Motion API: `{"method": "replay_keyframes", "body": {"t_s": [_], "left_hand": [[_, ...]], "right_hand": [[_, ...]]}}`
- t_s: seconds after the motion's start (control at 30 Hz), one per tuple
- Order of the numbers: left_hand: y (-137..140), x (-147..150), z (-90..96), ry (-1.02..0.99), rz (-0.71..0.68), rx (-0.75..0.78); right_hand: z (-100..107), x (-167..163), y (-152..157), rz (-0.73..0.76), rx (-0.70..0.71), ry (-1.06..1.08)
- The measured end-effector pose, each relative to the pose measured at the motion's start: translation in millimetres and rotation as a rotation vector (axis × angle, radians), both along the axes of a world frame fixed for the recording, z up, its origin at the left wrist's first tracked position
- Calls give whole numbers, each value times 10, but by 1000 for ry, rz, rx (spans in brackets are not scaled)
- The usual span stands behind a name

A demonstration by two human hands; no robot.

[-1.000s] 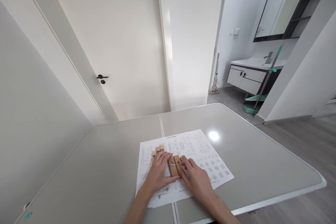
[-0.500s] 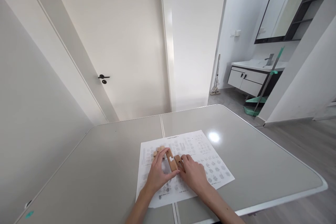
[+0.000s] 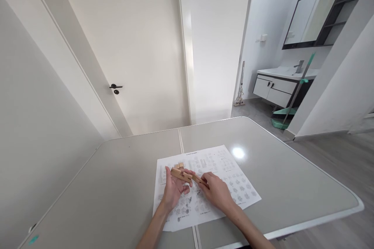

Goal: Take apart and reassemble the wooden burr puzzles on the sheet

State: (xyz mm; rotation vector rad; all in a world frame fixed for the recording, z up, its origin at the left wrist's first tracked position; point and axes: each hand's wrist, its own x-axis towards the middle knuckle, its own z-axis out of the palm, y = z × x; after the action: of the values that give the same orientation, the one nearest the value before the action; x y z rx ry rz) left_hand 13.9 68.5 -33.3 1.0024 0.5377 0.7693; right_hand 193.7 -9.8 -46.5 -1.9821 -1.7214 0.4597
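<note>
My left hand (image 3: 173, 190) is turned palm up and holds a notched wooden puzzle piece (image 3: 181, 175) across its fingers. A second wooden piece (image 3: 200, 181) sits in the grip of my right hand (image 3: 217, 190), its far end close to the first; I cannot tell if they touch. Just behind my left hand, more small wooden pieces (image 3: 179, 165) rest on a printed instruction sheet (image 3: 239, 175), partly hidden by the hand and the held piece. Rows of small diagrams cover the sheet, which lies under both hands.
The grey folding table (image 3: 117, 186) has a seam down its middle and a pale raised rim. Beyond it stands a white door (image 3: 140, 46) with a black handle. To the right are a washbasin cabinet (image 3: 274, 87), a mop (image 3: 241, 85) and a green dustpan (image 3: 279, 123).
My left hand has rolled palm up, turning its wooden piece from steeply slanted to nearly level. The right hand's piece has also turned and now points toward the left one.
</note>
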Motion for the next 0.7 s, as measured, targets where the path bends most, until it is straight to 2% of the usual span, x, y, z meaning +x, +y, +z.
{"method": "replay_keyframes", "body": {"t_s": [0.13, 0.33, 0.5, 0.7], "left_hand": [[-48, 35, -18, 181, -52, -35], [-123, 44, 9, 231, -237, -9], [-134, 18, 19, 246, -277, 52], [-108, 55, -26, 237, -208, 105]], "right_hand": [[-54, 42, -44, 11, 165, 379], [-187, -51, -20, 32, 228, 785], [-234, -120, -9, -2, 298, 792], [-228, -128, -58, -33, 376, 693]]}}
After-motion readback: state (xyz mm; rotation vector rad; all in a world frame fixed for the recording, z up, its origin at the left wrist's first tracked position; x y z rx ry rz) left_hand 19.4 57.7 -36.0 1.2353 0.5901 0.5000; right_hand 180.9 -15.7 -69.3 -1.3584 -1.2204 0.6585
